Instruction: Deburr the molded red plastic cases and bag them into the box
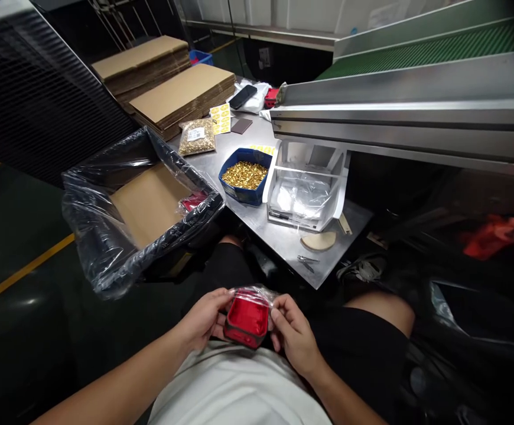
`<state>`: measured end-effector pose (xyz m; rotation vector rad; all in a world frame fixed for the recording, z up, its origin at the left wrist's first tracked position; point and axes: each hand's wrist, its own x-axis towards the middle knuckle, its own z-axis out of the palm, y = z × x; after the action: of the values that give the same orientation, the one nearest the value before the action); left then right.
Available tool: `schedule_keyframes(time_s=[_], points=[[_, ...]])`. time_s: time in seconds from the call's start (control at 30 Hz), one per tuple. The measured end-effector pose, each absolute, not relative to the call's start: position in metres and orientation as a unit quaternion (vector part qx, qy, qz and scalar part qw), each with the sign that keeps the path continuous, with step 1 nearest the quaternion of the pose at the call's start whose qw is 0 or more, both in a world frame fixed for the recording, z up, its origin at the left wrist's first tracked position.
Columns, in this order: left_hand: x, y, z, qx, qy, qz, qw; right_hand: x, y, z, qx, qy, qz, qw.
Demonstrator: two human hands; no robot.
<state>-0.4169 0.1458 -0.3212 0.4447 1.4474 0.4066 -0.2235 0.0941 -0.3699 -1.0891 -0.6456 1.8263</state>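
Just above my lap I hold a small red plastic box (247, 316) with a dark outer rim, seen from its hollow side. A clear plastic bag (259, 292) wraps around it and gathers at its far edge. My left hand (208, 319) grips the left side of the bagged box, thumb on top and fingers below. At the right side, my right hand (293, 332) pinches the clear plastic between thumb and fingers. Part of the box's underside is hidden by the left fingers.
A carton lined with a dark bag (144, 268) stands front left, holding cardboard and a red bagged item (194, 202). On the metal table (279, 239) are a blue bin (244, 195) of gold-coloured pieces and a clear-bag dispenser (303, 198). Cardboard stacks (181, 94) stand behind; a green conveyor (429, 50) runs right.
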Motion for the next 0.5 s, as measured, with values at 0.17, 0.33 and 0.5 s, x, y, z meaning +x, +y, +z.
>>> schedule_keyframes(time_s=[0.17, 0.33, 0.5], points=[[-0.411, 0.151, -0.32, 0.291, 0.671, 0.17, 0.66, -0.227, 0.103, -0.369, -0.44, -0.183, 0.736, 0.48], [-0.409, 0.15, -0.33, 0.333, 0.693, 0.169, 0.616, -0.227, 0.103, -0.362, -0.462, -0.156, 0.709, 0.51], [-0.4, 0.15, -0.316, 0.332, 0.67, 0.196, 0.634, -0.226, 0.101, -0.345, -0.484, -0.171, 0.687, 0.514]])
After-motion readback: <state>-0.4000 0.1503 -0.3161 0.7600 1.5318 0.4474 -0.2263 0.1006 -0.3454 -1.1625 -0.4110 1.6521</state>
